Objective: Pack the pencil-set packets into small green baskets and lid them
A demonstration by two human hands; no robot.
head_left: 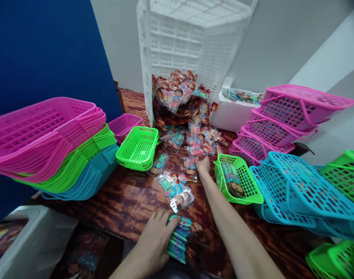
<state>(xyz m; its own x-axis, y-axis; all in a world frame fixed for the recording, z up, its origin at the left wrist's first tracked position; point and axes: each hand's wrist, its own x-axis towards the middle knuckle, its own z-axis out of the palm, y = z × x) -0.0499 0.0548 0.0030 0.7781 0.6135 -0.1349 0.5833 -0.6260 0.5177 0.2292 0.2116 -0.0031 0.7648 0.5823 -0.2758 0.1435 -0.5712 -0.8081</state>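
At the table's front edge, my left hand (159, 234) is closed around a row of small clear packets (179, 238) with teal-and-blue printed cards and doll-face tops. My right hand (203, 166) reaches farther out, fingers curled at the edge of a pink-printed packet (189, 162); its fingertips are partly hidden. Between the hands lie several loose packets (177, 190), some teal and some with a red-haired figure. Just right of my right hand, a green basket (254, 193) holds a group of teal packets (231, 176).
A white crate (177, 44) lies tipped at the back, spilling packets (173, 89). Nested pink, green and blue baskets (86, 155) stand left, near a green basket (140, 151) and a pink one (124, 124). Pink baskets (281, 128) and blue baskets (307, 186) crowd the right side.
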